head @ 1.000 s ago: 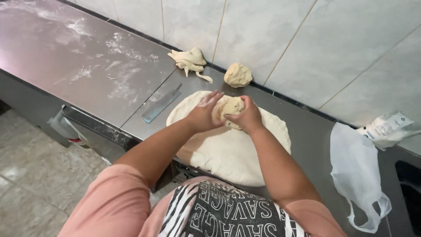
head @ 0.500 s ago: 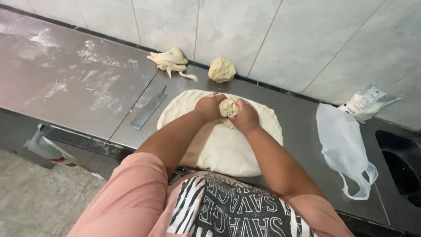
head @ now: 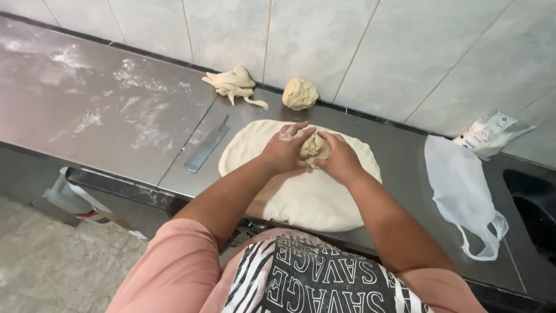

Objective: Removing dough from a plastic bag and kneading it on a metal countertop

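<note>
A small lump of dough [head: 313, 148] is cupped between my left hand [head: 285, 149] and my right hand [head: 339, 158], both pressed against its sides. The lump rests on a large flat oval sheet of pale dough [head: 301, 194] spread on the steel counter [head: 104, 116]. Both hands are dusted with flour. My forearms reach forward over the near edge of the sheet.
A round dough ball [head: 300, 93] and a heap of dough scraps [head: 233, 83] lie by the tiled wall. A clear ruler [head: 206, 148] lies left of the sheet. A white plastic bag [head: 463, 185] and a flour packet [head: 489, 133] lie right, near a dark sink [head: 533, 203].
My hands have closed tighter around the small lump and shifted slightly on the sheet. The view has swung left and nearer.
</note>
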